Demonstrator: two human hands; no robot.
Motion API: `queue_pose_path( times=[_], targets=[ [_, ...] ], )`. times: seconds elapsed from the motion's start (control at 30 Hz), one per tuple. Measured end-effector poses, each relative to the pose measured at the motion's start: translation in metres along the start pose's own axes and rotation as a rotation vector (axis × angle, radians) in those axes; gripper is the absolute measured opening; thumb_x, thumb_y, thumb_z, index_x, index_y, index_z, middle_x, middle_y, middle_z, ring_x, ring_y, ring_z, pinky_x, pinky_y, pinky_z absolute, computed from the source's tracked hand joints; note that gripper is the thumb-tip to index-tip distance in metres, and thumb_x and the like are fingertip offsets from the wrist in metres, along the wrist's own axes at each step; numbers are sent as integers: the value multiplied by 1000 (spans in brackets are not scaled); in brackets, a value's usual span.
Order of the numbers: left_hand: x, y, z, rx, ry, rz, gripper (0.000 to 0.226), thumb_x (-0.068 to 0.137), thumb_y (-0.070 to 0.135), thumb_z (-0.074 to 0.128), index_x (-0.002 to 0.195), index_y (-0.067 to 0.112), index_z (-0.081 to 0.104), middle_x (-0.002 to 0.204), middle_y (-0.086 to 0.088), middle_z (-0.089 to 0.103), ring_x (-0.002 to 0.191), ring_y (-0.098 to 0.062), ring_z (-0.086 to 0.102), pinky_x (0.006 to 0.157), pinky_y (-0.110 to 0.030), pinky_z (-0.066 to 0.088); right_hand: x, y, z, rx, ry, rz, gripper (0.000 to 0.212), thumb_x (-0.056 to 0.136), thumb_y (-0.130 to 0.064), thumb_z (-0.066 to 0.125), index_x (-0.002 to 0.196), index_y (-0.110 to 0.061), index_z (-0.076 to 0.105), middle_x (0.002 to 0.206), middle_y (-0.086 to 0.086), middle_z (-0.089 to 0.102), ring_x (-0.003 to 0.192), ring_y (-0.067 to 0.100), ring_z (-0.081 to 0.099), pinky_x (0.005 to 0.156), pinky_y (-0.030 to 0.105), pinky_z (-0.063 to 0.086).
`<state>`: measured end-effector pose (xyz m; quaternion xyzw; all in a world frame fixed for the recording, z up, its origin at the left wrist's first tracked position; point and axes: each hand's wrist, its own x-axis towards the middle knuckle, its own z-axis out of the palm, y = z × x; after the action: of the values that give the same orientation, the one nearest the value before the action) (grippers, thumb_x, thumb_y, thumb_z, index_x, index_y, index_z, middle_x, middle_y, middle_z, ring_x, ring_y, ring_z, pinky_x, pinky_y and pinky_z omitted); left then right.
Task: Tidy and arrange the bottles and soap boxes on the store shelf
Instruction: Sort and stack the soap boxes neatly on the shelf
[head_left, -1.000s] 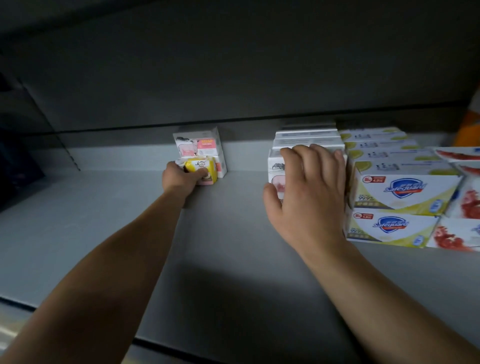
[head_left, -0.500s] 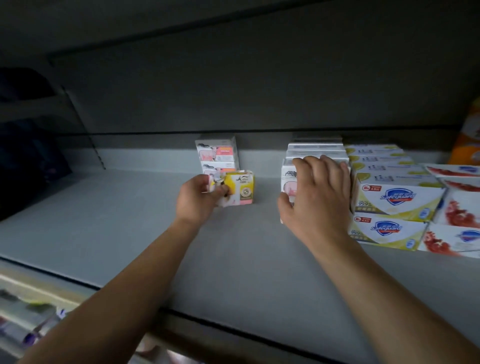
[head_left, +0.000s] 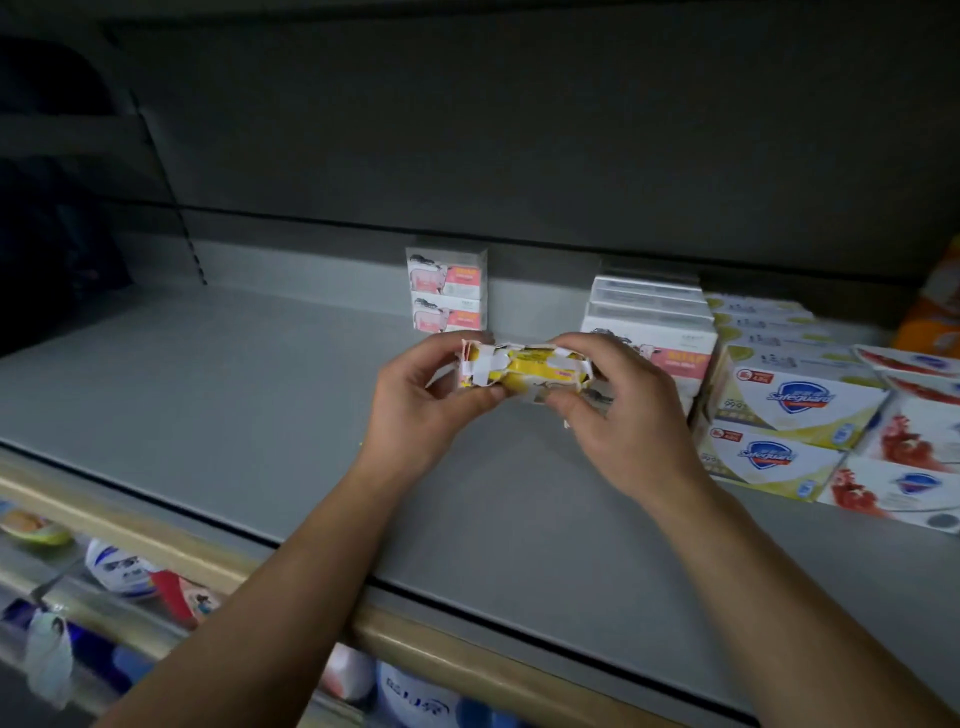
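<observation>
Both hands hold one torn yellow-and-white soap box above the grey shelf. Left hand pinches its left end; right hand curls round its right end. Behind the left hand, two stacked pink-and-white soap boxes; just right of the right hand, Safeguard soap boxes in stacked rows.

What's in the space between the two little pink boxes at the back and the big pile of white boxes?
Nothing sits there. In the head view, only bare grey shelf shows between the two stacked pink boxes and the white box stack.
</observation>
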<state>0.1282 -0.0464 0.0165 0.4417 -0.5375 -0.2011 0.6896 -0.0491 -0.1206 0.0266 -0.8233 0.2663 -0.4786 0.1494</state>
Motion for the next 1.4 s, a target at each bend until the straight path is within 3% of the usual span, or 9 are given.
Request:
queue_pose_path(
  times=[0.13, 0.33, 0.47, 0.6, 0.7, 0.83, 1.1, 1.3, 1.4],
  targets=[
    [2, -4, 0, 31, -61, 3, 50, 69, -16, 75, 108, 14, 64, 110, -10, 66, 104, -16, 63, 96, -27, 49, -1, 1, 2, 77, 91, 20, 36, 79, -15, 69, 113, -27, 65, 101, -24, 61, 93, -10, 57, 78, 5, 40],
    [1, -5, -2, -72, -65, -129, 31, 76, -4, 75, 104, 7, 68, 93, -7, 75, 84, -20, 69, 81, -37, 57, -4, -2, 3, 306, 32, 260, 41, 82, -27, 68, 118, -43, 55, 106, -23, 65, 97, 3, 66, 79, 27, 55],
    [3, -6, -3, -89, 5, -307, 9, 82, 4, 72, 86, 12, 73, 82, -11, 74, 73, -21, 71, 67, -34, 61, -7, -6, 5, 48, -133, 154, 69, 75, -39, 71, 138, -31, 46, 128, -16, 46, 118, 1, 47, 94, 11, 36],
    [4, -7, -3, -124, 12, -394, 8, 81, 12, 74, 85, 6, 72, 82, -17, 74, 70, -23, 70, 64, -33, 60, -10, -12, 16, -132, -228, 119, 90, 67, -37, 83, 145, -26, 39, 135, -10, 41, 124, 9, 36, 98, 18, 28],
    [3, -3, -2, -187, -38, -375, 20, 81, 30, 67, 82, 11, 73, 76, -12, 73, 63, -22, 69, 58, -29, 57, -9, -12, 16, -164, -124, 161, 69, 67, -43, 78, 130, -28, 53, 120, -9, 59, 108, 9, 53, 86, 20, 39],
    [3, -1, -4, -284, -70, -368, 30, 84, 35, 58, 92, 12, 74, 83, -16, 73, 68, -28, 70, 61, -32, 57, -7, -13, 14, 252, -182, 425, 40, 65, -58, 64, 94, -32, 66, 88, -15, 71, 80, -3, 65, 70, 19, 49],
    [0, 5, -3, -256, -114, -326, 23, 83, 13, 60, 103, 12, 72, 81, -8, 70, 69, -23, 67, 64, -32, 56, -10, -12, 16, 845, -272, 679, 22, 79, -36, 63, 92, -28, 79, 100, 4, 76, 95, 17, 72, 77, 34, 59],
    [-7, 18, 19, -75, -188, -348, 16, 91, 3, 60, 99, 12, 70, 84, -6, 70, 72, -22, 65, 64, -30, 57, -31, -26, -22, 847, -125, 812, 42, 73, -38, 70, 111, -21, 68, 107, 8, 74, 100, 25, 71, 83, 40, 59],
    [-22, 21, 46, 97, -305, -324, 13, 89, 6, 65, 96, 16, 70, 86, -4, 68, 77, -20, 64, 76, -36, 55, -59, -31, -61, 740, -80, 816, 15, 87, -28, 66, 96, -22, 77, 103, 6, 75, 99, 21, 71, 87, 39, 58]
  ],
)
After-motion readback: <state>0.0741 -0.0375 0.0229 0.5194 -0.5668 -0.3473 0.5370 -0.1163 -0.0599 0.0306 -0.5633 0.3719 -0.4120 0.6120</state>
